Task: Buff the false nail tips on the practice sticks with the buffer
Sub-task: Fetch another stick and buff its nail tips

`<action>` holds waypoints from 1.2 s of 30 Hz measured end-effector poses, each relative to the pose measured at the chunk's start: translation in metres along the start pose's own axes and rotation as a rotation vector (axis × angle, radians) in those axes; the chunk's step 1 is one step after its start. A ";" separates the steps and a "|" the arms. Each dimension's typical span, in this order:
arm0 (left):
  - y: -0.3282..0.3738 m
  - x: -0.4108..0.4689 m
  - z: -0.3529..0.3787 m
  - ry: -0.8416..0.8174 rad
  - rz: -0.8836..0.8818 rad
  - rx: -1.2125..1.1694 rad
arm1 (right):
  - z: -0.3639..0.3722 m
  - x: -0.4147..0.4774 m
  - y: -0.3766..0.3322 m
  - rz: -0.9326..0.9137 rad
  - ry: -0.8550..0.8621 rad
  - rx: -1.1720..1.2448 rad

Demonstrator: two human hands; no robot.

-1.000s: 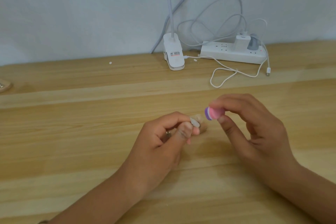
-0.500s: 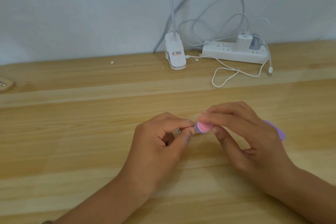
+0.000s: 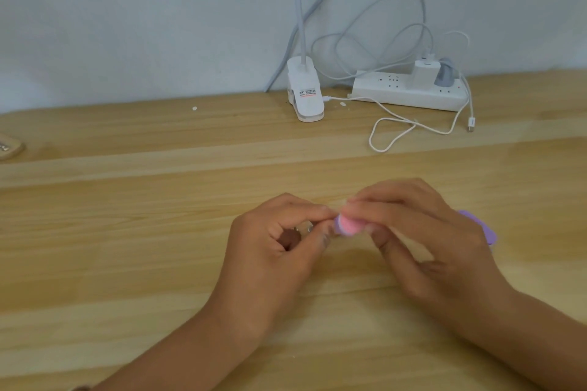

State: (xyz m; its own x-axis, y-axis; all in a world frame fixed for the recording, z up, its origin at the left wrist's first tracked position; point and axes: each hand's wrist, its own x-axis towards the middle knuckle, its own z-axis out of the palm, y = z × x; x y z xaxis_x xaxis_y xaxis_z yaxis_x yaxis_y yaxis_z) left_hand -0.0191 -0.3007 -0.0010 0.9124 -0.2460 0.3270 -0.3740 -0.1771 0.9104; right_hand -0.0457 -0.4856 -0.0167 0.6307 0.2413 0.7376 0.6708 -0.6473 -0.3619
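My right hand (image 3: 425,241) grips a pink and purple buffer (image 3: 444,225) between fingers and thumb; its pink end shows at the fingertips and its purple end sticks out behind the hand. My left hand (image 3: 279,251) pinches a practice stick with a false nail tip (image 3: 306,227), mostly hidden by the curled fingers. The buffer's pink end lies against the tips of my left thumb and forefinger, where the nail tip sits. Both hands hover just above the wooden table (image 3: 127,232).
A white clip lamp base (image 3: 305,95) stands at the back by the wall. Beside it, a white power strip (image 3: 409,90) holds plugs, and a loose cable (image 3: 413,130) lies in front. A pale object (image 3: 9,146) shows at the left edge.
My right hand has lowered and brought the buffer's pink end left, from a gap away onto the nail tip in my left hand. The left hand stayed nearly in place.
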 end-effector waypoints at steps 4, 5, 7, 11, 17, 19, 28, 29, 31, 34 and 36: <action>-0.001 -0.001 -0.001 0.005 0.020 -0.017 | 0.002 -0.001 -0.001 -0.049 -0.016 0.013; -0.001 -0.001 -0.001 0.005 0.023 -0.006 | -0.001 0.000 0.002 -0.014 0.006 0.005; 0.000 -0.002 -0.001 0.004 0.036 -0.007 | -0.001 0.001 0.001 0.007 0.031 0.009; -0.001 -0.001 0.002 0.000 0.045 -0.048 | 0.002 -0.002 -0.003 -0.066 0.007 0.022; -0.001 -0.004 0.002 0.000 0.055 -0.046 | 0.006 -0.002 -0.007 -0.057 0.027 -0.001; -0.001 -0.003 0.002 -0.008 0.063 -0.029 | 0.005 -0.002 -0.004 -0.075 0.019 -0.035; 0.001 -0.002 0.001 0.004 0.042 -0.027 | 0.003 0.000 -0.002 -0.012 0.034 -0.001; 0.002 -0.001 0.001 0.009 0.029 -0.028 | 0.001 0.001 0.000 0.032 0.060 0.001; 0.002 -0.002 0.001 0.009 0.024 -0.049 | 0.001 0.001 -0.004 0.037 0.072 0.023; 0.000 -0.002 0.001 0.030 0.026 -0.091 | 0.008 -0.002 -0.013 -0.063 0.035 0.052; 0.000 -0.002 0.000 0.017 0.033 -0.085 | 0.003 0.001 -0.006 -0.017 0.054 0.034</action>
State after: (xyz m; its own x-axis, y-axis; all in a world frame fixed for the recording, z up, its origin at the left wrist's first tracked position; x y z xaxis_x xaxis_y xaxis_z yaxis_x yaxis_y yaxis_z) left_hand -0.0206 -0.3007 -0.0019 0.9030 -0.2337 0.3605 -0.3888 -0.0878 0.9171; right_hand -0.0483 -0.4797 -0.0155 0.5980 0.2123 0.7729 0.6947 -0.6183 -0.3676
